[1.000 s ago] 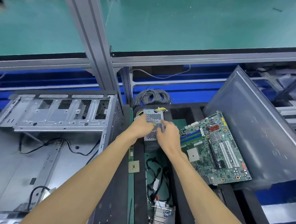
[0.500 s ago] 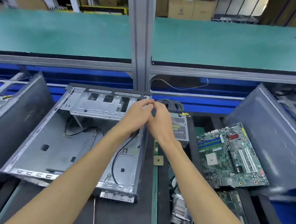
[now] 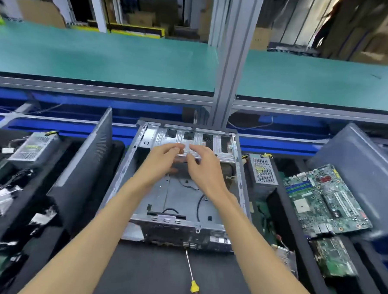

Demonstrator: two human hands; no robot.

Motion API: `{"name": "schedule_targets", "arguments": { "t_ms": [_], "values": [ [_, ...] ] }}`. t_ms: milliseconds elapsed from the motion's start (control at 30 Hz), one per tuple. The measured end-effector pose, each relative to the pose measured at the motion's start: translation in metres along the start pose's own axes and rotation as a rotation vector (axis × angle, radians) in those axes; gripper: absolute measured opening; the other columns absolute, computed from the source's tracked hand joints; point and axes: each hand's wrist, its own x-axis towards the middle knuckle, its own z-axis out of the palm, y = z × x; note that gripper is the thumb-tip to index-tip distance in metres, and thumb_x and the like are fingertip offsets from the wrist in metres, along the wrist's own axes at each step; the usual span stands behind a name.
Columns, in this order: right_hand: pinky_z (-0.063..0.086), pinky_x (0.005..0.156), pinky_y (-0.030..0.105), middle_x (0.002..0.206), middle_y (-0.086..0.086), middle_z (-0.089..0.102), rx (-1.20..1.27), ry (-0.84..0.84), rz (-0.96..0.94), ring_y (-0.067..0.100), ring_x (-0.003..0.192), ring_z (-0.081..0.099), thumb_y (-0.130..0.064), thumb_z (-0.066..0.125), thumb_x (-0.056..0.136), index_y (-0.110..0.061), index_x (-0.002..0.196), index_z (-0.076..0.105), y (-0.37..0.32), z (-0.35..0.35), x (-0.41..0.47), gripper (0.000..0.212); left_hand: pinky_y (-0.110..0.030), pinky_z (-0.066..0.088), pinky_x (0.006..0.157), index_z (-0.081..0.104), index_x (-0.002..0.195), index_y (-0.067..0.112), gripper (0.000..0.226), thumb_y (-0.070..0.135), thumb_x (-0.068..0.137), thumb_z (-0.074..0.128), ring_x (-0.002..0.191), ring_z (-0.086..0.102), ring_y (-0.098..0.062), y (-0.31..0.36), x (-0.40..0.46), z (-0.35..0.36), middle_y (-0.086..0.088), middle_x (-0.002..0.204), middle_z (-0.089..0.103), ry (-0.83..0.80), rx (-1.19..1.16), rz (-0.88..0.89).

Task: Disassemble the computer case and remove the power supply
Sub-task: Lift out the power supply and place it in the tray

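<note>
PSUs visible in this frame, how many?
2. One power supply sits in the left bin, beyond the leaning dark panel. The other power supply stands just right of the open case, beside the motherboard. Clutter may hide more.

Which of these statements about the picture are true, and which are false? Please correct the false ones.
1. A power supply stands outside the case, to its right. True.
2. The screwdriver is held in the right hand. False: it lies on the black mat in front of the case.
3. Both hands are over the open case, near its drive bracket. True.
4. The motherboard sits inside the case. False: it lies to the right, outside it.
5. The left hand grips a cable. False: it holds nothing visible.
</note>
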Motion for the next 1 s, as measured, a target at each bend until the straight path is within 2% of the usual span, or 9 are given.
{"name": "schedule_targets", "arguments": {
  "t_ms": [167,233,300,367,433,533,633,800,1000],
  "values": [
    [0.038,0.113,0.035,0.143,0.003,0.056,-0.045,0.007,0.075,0.019,0.132,0.050,-0.020,0.053,0.102,-0.014,0.140,0.057,-0.012,0.021,-0.030,0.039,-0.021,0.053,0.073,0.066,0.097,0.033,0.029,0.013,0.102,0.046,0.084,0.070,-0.002,-0.032,-0.008,-0.032,0.001,0.110,0.071,0.008,0.118,0.060],
    [0.039,0.110,0.032,0.140,0.001,0.058,-0.078,-0.016,0.120,0.017,0.130,0.051,-0.022,0.052,0.103,-0.015,0.139,0.059,-0.009,0.023,-0.041,0.037,-0.026,0.054,0.072,0.066,0.096,0.033,0.026,0.014,0.101,0.048,0.086,0.069,-0.007,-0.043,-0.011,-0.039,0.001,0.102,0.072,-0.037,0.233,0.071],
    [0.041,0.103,0.026,0.136,-0.001,0.060,-0.123,-0.023,0.150,0.015,0.120,0.057,-0.023,0.051,0.103,-0.017,0.136,0.062,-0.002,0.021,-0.048,0.035,-0.032,0.054,0.074,0.067,0.097,0.032,0.022,0.018,0.100,0.050,0.087,0.069,-0.012,-0.053,-0.013,-0.043,0.001,0.095,0.072,-0.096,0.341,0.066],
    [0.043,0.089,0.021,0.133,-0.003,0.062,-0.169,-0.018,0.161,0.011,0.098,0.062,-0.025,0.050,0.103,-0.019,0.133,0.064,0.008,0.017,-0.055,0.033,-0.029,0.052,0.074,0.065,0.095,0.033,0.020,0.020,0.100,0.050,0.086,0.068,-0.012,-0.065,-0.016,-0.045,0.004,0.093,0.071,-0.136,0.420,0.072],
    [0.042,0.082,0.017,0.127,-0.006,0.065,-0.214,-0.006,0.182,0.011,0.094,0.065,-0.028,0.049,0.104,-0.020,0.130,0.066,0.020,0.016,-0.064,0.032,-0.031,0.052,0.076,0.064,0.096,0.032,0.019,0.022,0.101,0.049,0.087,0.067,-0.014,-0.078,-0.022,-0.044,0.004,0.094,0.070,-0.141,0.464,0.077],
    [0.042,0.068,0.025,0.095,-0.006,0.074,-0.360,0.044,0.178,0.017,0.081,0.065,-0.035,0.045,0.104,-0.018,0.100,0.073,0.034,0.027,-0.078,0.033,-0.032,0.050,0.074,0.064,0.103,0.026,0.015,0.025,0.101,0.049,0.083,0.062,-0.011,-0.094,-0.026,-0.042,0.006,0.096,0.068,-0.091,0.585,0.100],
    [0.041,0.056,0.032,0.066,-0.003,0.063,-0.402,0.115,0.118,0.014,0.062,0.056,-0.040,0.042,0.101,-0.018,0.073,0.062,0.037,0.036,-0.080,0.040,-0.034,0.052,0.074,0.062,0.106,0.028,0.015,0.030,0.101,0.048,0.083,0.061,-0.009,-0.097,-0.027,-0.037,0.010,0.096,0.067,-0.081,0.682,0.153],
    [0.047,0.063,0.029,0.076,-0.009,0.069,-0.374,0.187,0.052,0.010,0.074,0.057,-0.041,0.043,0.100,-0.021,0.083,0.069,0.038,0.034,-0.087,0.037,-0.037,0.055,0.075,0.061,0.111,0.030,0.021,0.036,0.102,0.044,0.088,0.062,-0.015,-0.096,-0.032,-0.031,0.012,0.098,0.066,-0.106,0.811,0.212],
    [0.037,0.064,0.029,0.089,-0.013,0.072,-0.479,0.200,0.013,0.012,0.085,0.060,-0.039,0.046,0.101,-0.026,0.099,0.072,0.032,0.046,-0.102,0.029,-0.032,0.049,0.060,0.063,0.098,0.029,0.020,0.038,0.101,0.045,0.070,0.061,-0.011,-0.096,-0.051,-0.028,0.014,0.076,0.066,0.068,0.846,0.366]
  ]
}}
